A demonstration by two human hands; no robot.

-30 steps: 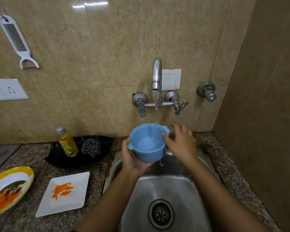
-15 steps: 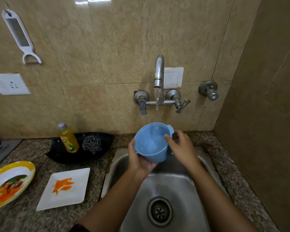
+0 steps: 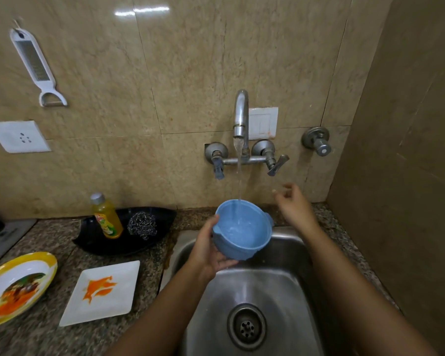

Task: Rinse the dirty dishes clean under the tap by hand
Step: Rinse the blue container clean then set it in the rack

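A blue plastic bowl (image 3: 242, 229) with two small side handles is held over the steel sink (image 3: 288, 286), tilted toward me. My left hand (image 3: 208, 250) grips it from below and the left side. Water runs from the wall tap (image 3: 240, 119) in a thin stream into the bowl. My right hand (image 3: 293, 201) is off the bowl, raised to its right below the right tap lever (image 3: 275, 163), fingers loosely curled and holding nothing. On the counter to the left lie a white square plate (image 3: 100, 291) with orange smears and a yellow-rimmed plate (image 3: 13, 289) with food remains.
A black tray (image 3: 98, 242) behind the plates carries a yellow dish-soap bottle (image 3: 107, 217) and a steel scrubber (image 3: 141, 224). A wall valve (image 3: 317, 141) sits right of the tap. A grater hangs on the tiled wall (image 3: 34, 62) above a socket (image 3: 18, 136). A side wall closes the right.
My right hand has let go of the bowl's rim and risen up and to the right, toward the tap lever. The left hand still holds the bowl under the stream.
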